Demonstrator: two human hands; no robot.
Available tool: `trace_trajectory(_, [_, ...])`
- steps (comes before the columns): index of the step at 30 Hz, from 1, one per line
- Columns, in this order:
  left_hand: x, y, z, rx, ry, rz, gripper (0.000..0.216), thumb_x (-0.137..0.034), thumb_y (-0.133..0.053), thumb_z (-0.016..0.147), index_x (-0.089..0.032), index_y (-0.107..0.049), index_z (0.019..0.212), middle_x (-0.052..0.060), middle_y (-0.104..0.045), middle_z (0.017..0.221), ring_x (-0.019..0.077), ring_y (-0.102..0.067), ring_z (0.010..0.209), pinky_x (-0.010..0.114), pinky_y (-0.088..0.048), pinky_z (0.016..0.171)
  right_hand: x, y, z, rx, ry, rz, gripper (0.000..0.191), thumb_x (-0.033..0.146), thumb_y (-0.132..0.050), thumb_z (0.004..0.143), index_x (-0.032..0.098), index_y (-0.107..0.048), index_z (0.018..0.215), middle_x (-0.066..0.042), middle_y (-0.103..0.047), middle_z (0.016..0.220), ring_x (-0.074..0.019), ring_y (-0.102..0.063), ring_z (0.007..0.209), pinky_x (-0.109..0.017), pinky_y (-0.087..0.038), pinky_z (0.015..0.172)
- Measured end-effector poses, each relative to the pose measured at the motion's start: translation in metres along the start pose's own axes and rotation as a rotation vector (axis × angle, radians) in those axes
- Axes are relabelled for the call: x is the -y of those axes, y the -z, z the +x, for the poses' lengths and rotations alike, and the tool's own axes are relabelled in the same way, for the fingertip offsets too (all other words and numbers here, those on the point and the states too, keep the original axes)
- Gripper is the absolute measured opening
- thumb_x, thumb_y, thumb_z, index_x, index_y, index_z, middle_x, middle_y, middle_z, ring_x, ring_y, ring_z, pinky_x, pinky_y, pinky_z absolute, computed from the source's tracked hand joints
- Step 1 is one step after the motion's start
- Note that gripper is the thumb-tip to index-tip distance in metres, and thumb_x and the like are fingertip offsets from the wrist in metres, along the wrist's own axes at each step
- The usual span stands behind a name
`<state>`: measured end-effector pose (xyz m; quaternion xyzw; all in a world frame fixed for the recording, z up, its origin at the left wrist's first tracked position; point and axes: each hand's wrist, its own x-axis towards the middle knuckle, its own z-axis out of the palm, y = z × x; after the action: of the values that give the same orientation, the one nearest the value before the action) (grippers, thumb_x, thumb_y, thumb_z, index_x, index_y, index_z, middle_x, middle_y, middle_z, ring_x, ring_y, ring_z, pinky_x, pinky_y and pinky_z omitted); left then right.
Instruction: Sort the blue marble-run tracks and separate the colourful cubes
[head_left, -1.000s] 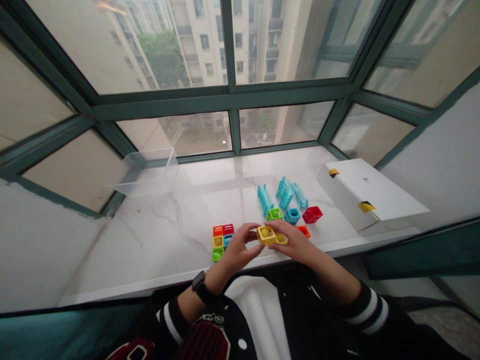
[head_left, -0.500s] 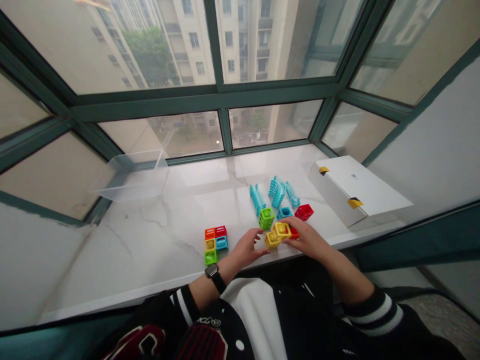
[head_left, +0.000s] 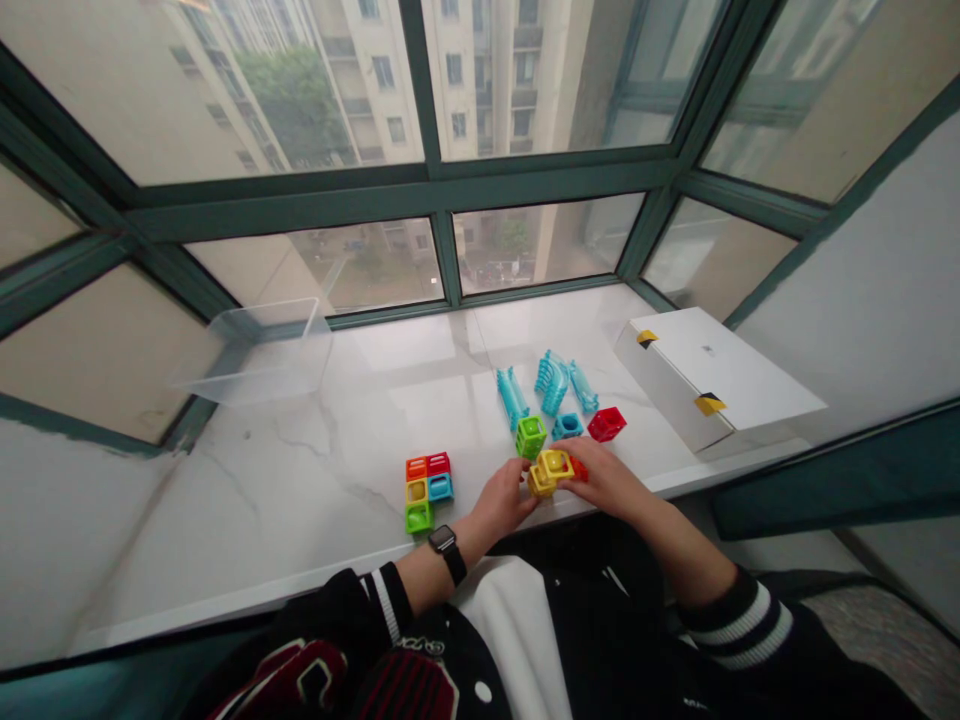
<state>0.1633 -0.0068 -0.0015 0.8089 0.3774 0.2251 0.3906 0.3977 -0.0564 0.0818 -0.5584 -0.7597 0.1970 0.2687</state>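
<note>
My right hand (head_left: 606,477) grips a yellow toy block (head_left: 556,464) from its right side, at the front of the white marble sill. A second yellow block sits just below and left of it, partly overlapped, and my left hand (head_left: 504,500) closes on that one with thumb and fingers. Part of a red block (head_left: 579,468) shows beside the right fingers; how it joins the yellow ones cannot be made out. Close behind my hands stand a green block (head_left: 530,437), a blue block (head_left: 567,427) and another red block (head_left: 607,424).
Left of my hands lies a joined group of orange, red, yellow, blue and green blocks (head_left: 428,490). Translucent blue track pieces (head_left: 553,382) lie farther back. A clear plastic bin (head_left: 255,385) stands at the left, a white box (head_left: 720,375) at the right, with windows behind.
My left hand has moved right and its fingers have closed on the lower yellow block. My right hand, with the upper yellow block, has shifted slightly left.
</note>
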Motion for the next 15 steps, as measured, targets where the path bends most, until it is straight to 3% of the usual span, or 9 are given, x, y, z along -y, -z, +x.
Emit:
trace_trajectory(6, [0.003,-0.001,-0.001,0.008,0.004,-0.025,0.044,-0.023,-0.074,0.082,-0.022,-0.058,0.123,0.007,-0.072,0.116,0.0251,-0.069,0.104,0.039,-0.056,0.092,0.002,-0.003,0.004,0.049,0.000,-0.149,0.051,0.025,-0.080,0.082,0.023,-0.064,0.131,-0.011,-0.073,0.122,-0.0320,-0.062,0.116,-0.052,-0.047,0.104])
trace_trajectory(15, [-0.001,0.001,0.000,-0.001,0.005,-0.018,0.041,-0.023,-0.074,0.082,-0.022,-0.060,0.121,0.006,-0.072,0.113,0.0246,-0.069,0.102,0.038,-0.057,0.091,-0.006,-0.014,0.005,0.095,0.004,-0.150,0.052,0.026,-0.081,0.082,0.024,-0.064,0.131,-0.011,-0.072,0.125,-0.0321,-0.060,0.117,-0.051,-0.045,0.104])
